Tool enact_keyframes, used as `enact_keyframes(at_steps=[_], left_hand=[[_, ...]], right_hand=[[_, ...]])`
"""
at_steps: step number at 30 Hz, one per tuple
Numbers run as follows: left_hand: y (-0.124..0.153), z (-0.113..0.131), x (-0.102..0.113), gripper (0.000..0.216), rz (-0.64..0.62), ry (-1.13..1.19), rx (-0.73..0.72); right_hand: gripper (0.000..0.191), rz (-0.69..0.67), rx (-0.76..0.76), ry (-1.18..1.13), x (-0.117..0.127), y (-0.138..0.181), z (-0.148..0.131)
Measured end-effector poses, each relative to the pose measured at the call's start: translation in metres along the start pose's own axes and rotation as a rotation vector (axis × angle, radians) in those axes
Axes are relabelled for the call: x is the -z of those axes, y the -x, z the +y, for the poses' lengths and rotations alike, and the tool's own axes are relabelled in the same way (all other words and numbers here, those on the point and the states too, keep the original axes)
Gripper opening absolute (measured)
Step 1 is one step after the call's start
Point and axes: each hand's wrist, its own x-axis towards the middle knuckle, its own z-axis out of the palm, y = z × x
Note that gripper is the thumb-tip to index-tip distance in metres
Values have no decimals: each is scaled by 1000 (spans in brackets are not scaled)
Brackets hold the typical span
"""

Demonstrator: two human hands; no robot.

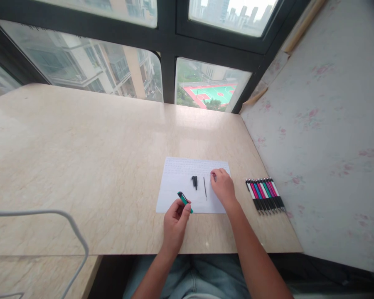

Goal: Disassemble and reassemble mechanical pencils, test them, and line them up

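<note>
Closed around a green pen barrel with a black end (184, 199), my left hand (175, 218) is over the lower edge of a sheet of paper (177, 174) with lines of writing. The barrel tilts, its black end pointing up and left. My right hand (222, 187) is at the sheet's right side, thumb and fingertips pinched together; whatever they hold is too small to make out. Between the hands lie a thin dark pen refill (205, 189) and two small black pen parts (195, 182) side by side.
To the right, a row of several pens (264, 195) with coloured barrels and black grips lies by the papered wall (324, 145). A grey-white cable (71, 222) arcs over the left front of the marble-look tabletop (81, 158). Dark-framed windows (168, 62) stand behind.
</note>
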Motion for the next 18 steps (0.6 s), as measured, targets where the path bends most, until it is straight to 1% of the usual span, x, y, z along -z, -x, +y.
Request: enact_keyframes(at_steps=[6,8,10,14,16,18], left_hand=[[1,1,-1,23,13,-21,-6],[1,3,-1,23,14,-24,-17],[1,4,-1,23,17,-32,-31],[1,-1,-1,24,-1,-64,-55],[1,-4,-1,21,-33,-111,-85],[1,-6,-2,18,-85,-197,-124]], right_hand=[[17,-102,66,-88,1,11,-14],[18,-119,69,-130,2,13,-18],[20,-105,43,-194,5,14,-20],[21,-51,-64,-404,16,28,-25],[21,-95,-86,-546,24,43,-31],[20,-193,-61,-666,31,59,-40]])
